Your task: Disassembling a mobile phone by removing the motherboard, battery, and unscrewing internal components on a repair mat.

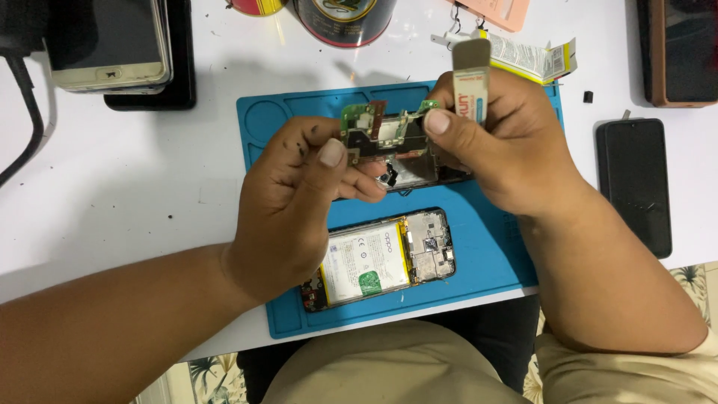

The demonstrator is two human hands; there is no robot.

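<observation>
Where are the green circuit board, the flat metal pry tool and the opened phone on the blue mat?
circuit board (385, 131), head view, on its metal shield.
pry tool (472, 56), head view, on its bare metal blade.
opened phone (366, 262), head view, on its white battery.

Both hands (299, 202) (497, 142) hold a circuit board (378, 135), perhaps applying glue tube (473, 78).

Torn yellow-and-white carton (532, 58) lying top right, beside blue mat. White battery label with green patch (365, 263) in opened phone. Dark screen (634, 183) far right; grey-framed screens stacked (108, 41) top left.
</observation>
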